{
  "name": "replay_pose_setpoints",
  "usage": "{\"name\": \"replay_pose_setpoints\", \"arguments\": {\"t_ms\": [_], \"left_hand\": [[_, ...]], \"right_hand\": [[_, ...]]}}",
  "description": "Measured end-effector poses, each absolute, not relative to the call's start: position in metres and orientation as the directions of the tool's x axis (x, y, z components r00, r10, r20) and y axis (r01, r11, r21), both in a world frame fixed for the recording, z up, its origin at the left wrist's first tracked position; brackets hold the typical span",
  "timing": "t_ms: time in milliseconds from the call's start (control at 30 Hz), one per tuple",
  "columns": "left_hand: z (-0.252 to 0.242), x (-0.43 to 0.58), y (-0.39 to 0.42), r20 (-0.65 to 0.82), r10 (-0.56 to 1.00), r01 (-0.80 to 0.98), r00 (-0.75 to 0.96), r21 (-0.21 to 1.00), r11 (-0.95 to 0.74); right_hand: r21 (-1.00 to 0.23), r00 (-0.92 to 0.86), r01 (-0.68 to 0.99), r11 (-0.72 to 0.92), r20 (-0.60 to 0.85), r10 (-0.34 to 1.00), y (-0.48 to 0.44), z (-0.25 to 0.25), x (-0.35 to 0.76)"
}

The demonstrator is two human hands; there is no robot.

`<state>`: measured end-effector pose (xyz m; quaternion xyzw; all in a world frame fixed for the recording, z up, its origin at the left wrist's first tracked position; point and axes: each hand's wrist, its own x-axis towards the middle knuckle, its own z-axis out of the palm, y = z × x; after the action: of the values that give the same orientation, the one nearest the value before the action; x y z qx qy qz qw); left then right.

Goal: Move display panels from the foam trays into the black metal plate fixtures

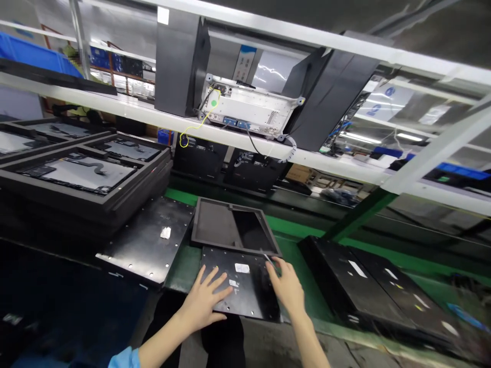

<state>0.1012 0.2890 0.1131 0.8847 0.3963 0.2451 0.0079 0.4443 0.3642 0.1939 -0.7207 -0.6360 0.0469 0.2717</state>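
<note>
My left hand (205, 301) lies flat with spread fingers on a black metal plate (245, 289) at the near edge of the green bench. My right hand (287, 285) rests on the plate's right side, fingers curled, pinching a small thin silvery item (268, 259) that I cannot name. Just beyond the plate lies a black tray-like frame (233, 227), touching the plate's far edge.
A larger black plate (148, 240) lies to the left. Stacked black trays (82, 179) with panels stand at far left. More black panels (368, 286) lie at right. An overhead shelf (245, 135) carries a white electronics box (249, 110) with cables.
</note>
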Motion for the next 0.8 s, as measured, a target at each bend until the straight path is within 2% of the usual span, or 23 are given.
{"name": "replay_pose_setpoints", "arguments": {"t_ms": [67, 133, 200, 300, 367, 400, 467, 567, 700, 800], "left_hand": [[0.12, 0.096, 0.286, 0.411, 0.707, 0.702, 0.576, 0.195, -0.685], [0.128, 0.091, 0.282, 0.395, 0.711, 0.708, 0.582, 0.183, -0.682], [0.137, 0.088, 0.28, 0.376, 0.716, 0.711, 0.588, 0.181, -0.68], [0.149, 0.087, 0.278, 0.325, 0.733, 0.719, 0.597, 0.188, -0.669], [0.154, 0.088, 0.277, 0.289, 0.743, 0.728, 0.603, 0.181, -0.661], [0.156, 0.088, 0.276, 0.275, 0.746, 0.732, 0.606, 0.175, -0.659], [0.156, 0.089, 0.275, 0.263, 0.747, 0.735, 0.61, 0.163, -0.658], [0.152, 0.09, 0.275, 0.276, 0.746, 0.742, 0.606, 0.144, -0.655], [0.147, 0.09, 0.277, 0.278, 0.745, 0.743, 0.606, 0.136, -0.655], [0.149, 0.087, 0.285, 0.253, 0.732, 0.718, 0.633, 0.162, -0.677]], "right_hand": [[-0.465, 0.348, 0.862, -0.202, 0.253, 0.903, 0.347, 0.18, 0.488], [-0.495, 0.409, 0.833, -0.247, 0.252, 0.877, 0.334, 0.166, 0.523], [-0.546, 0.36, 0.826, -0.14, 0.321, 0.876, 0.325, 0.155, 0.544], [-0.566, 0.279, 0.82, 0.082, 0.522, 0.806, 0.313, 0.147, 0.541], [-0.573, 0.323, 0.809, 0.132, 0.62, 0.715, 0.3, 0.146, 0.522], [-0.613, 0.378, 0.779, 0.129, 0.625, 0.683, 0.291, 0.147, 0.508], [-0.765, 0.517, 0.637, 0.093, 0.514, 0.684, 0.268, 0.145, 0.479], [-0.958, 0.624, 0.285, -0.014, 0.174, 0.762, 0.229, 0.127, 0.438], [-0.994, 0.609, -0.025, -0.108, -0.101, 0.787, 0.187, 0.08, 0.394], [-0.972, 0.57, -0.144, -0.188, -0.236, 0.787, 0.16, 0.045, 0.355]]}}
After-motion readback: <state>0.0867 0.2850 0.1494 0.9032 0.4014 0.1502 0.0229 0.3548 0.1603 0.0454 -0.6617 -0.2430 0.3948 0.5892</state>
